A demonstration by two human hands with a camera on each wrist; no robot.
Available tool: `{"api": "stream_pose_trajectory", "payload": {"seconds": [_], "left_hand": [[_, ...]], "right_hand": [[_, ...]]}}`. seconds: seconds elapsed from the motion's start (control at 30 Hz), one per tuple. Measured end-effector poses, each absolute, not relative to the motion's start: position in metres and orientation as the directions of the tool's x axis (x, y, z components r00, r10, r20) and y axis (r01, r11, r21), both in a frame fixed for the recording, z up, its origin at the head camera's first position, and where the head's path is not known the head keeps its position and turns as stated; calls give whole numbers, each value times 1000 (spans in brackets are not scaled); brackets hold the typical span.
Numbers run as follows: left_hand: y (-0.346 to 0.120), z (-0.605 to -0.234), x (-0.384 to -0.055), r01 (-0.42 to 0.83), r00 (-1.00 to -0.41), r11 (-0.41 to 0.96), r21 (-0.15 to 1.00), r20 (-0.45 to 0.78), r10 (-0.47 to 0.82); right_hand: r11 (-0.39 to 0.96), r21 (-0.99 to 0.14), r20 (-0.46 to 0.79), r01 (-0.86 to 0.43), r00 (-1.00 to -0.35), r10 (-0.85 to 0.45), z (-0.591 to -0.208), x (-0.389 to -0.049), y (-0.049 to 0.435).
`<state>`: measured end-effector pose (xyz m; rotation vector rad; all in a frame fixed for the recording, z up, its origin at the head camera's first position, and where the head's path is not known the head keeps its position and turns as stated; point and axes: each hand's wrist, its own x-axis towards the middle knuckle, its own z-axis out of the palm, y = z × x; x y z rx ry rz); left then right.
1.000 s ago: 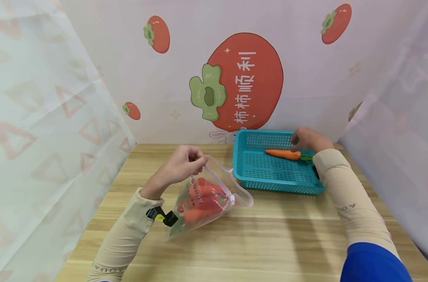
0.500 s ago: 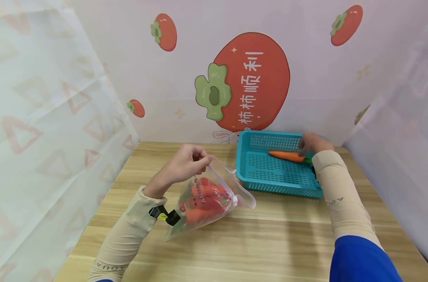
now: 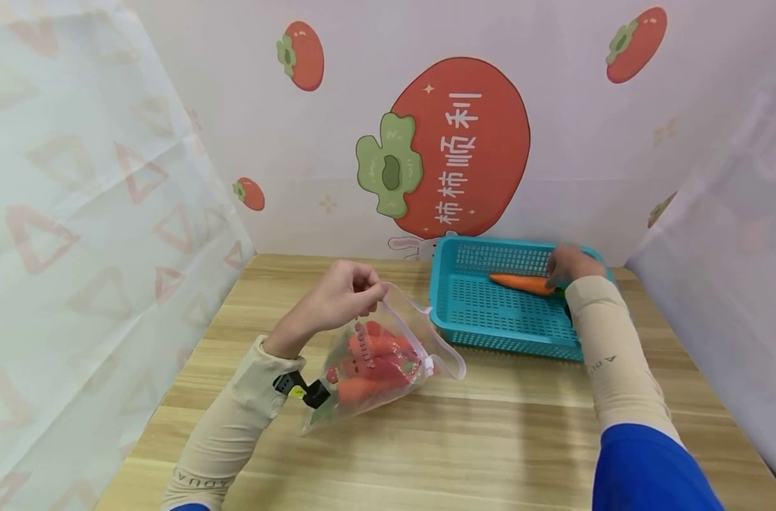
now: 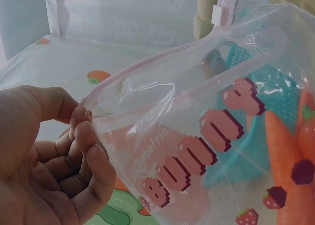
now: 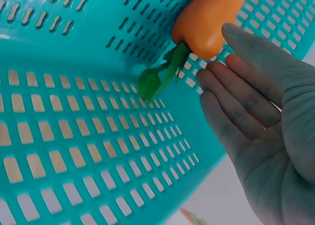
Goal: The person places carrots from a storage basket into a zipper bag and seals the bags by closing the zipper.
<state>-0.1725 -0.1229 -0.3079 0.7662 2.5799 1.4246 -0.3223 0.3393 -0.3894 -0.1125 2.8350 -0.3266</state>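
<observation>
With thumb and fingers, my left hand (image 3: 343,297) pinches the corner of a clear zip bag (image 4: 197,97) printed "BUNNY". The bag's mouth faces right, toward the basket, and its slider (image 4: 217,14) sits at the far end. Several orange carrots (image 3: 365,390) lie inside it, partly blurred by the plastic. My right hand (image 3: 574,264) is over a turquoise basket (image 3: 434,291), at the leafy end of a lone carrot (image 3: 515,282). In the right wrist view, its fingers (image 5: 246,99) are loosely bent, with the thumb tip beside that carrot; contact cannot be told.
The wooden table (image 3: 490,447) extends in front of the bag and basket. A printed cloth backdrop (image 3: 324,142) stands right behind the basket, with pale cloth walls (image 3: 106,213) at either side. The basket's raised rim surrounds the lone carrot.
My right hand has shifted slightly right along the carrot toward its leafy end, and the right forearm has swung left. The left hand keeps its hold on the bag. The view has turned slightly.
</observation>
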Motion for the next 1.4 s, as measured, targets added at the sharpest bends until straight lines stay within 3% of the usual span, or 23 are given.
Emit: {"api": "stream_pose_trajectory", "payload": {"seconds": [0.83, 1.4], "left_hand": [[-121, -307, -170, 379, -870, 445, 811, 148, 470], [-120, -310, -173, 377, -866, 420, 825, 152, 477]], "right_hand": [[983, -175, -409, 55, -912, -22, -409, -336, 327], [942, -291, -245, -170, -938, -245, -385, -325, 326]]}}
